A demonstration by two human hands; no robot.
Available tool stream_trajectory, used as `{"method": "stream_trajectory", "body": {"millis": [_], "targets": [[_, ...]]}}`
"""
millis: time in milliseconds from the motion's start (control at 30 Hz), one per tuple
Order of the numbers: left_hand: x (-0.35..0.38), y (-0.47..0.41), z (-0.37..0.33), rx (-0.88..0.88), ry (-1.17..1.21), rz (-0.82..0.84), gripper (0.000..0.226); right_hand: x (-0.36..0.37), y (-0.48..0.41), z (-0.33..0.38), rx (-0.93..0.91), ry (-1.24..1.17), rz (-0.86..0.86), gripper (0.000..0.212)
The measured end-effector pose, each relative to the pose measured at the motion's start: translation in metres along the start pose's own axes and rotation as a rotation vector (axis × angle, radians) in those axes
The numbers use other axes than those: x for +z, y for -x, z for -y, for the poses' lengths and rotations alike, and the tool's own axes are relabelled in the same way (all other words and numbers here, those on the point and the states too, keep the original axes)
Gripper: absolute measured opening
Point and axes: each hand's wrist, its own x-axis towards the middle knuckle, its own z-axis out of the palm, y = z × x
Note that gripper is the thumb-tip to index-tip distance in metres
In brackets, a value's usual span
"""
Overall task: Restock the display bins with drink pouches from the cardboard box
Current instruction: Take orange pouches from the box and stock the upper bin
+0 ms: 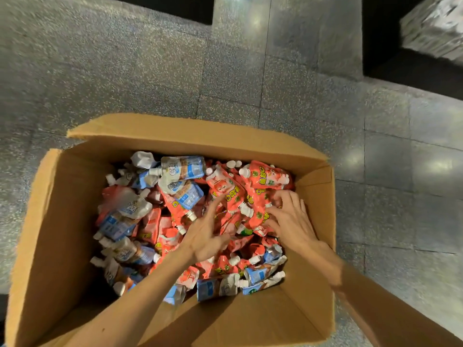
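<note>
Pretty dim overall. The light is overhead and bounces off the shiny floor [350,156] as soft white glare spots on the right and top middle. The top edge drops to near black. The left hand [208,236] and right hand [288,219] are smeared with motion blur, same with the frame's left edge. The cardboard box [62,221] is shadowed inside along its left wall, and the wide lens bows its edges.

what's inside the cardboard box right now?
The cardboard box holds a loose pile of red pouches and blue-white pouches; left hand and right hand reach into the red ones. Lower layers and box floor are covered.
</note>
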Motion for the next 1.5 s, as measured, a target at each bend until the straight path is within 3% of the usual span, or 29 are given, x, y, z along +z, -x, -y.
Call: {"method": "stream_trajectory", "body": {"millis": [167,400,567,700,800,967,1033,1167,1267,1400,1500], "targets": [[-0.012,0.026,0.005,-0.195,0.289,0.097,0.087,-0.008,-0.024,0.001,-0.099,-0.128,0.107,0.02],[-0.037,0.03,0.011,-0.274,0.539,-0.007,0.068,-0.019,-0.047,0.012,-0.032,-0.067,0.346,0.024],[-0.05,0.032,0.004,-0.269,0.648,-0.135,0.055,-0.016,-0.044,0.007,-0.073,-0.048,0.331,0.027],[-0.049,0.04,0.002,-0.303,0.733,-0.188,0.073,-0.012,-0.031,0.011,-0.032,-0.07,0.219,0.027],[-0.045,0.049,-0.003,-0.347,0.932,-0.204,0.087,-0.016,-0.017,0.015,0.009,-0.154,0.171,0.025],[-0.037,0.075,-0.028,-0.335,1.138,-0.211,0.083,-0.04,-0.001,0.026,0.219,-0.522,0.186,0.028],[-0.032,0.088,-0.042,-0.329,1.133,-0.262,0.066,-0.055,0.005,0.029,0.247,-0.679,0.182,0.027],[-0.016,0.124,-0.081,-0.219,1.147,-0.361,0.04,-0.108,0.028,0.047,0.11,-1.043,0.236,0.025],[0.001,0.165,-0.111,-0.073,1.221,-0.505,0.038,-0.142,0.05,0.063,-0.007,-1.265,0.366,0.011],[0.026,0.231,-0.15,0.067,1.294,-0.685,0.026,-0.17,0.081,0.096,-0.073,-1.425,0.542,0.02],[0.042,0.288,-0.165,0.14,1.358,-0.86,0.043,-0.18,0.11,0.134,-0.132,-1.495,0.66,0.013]]}}
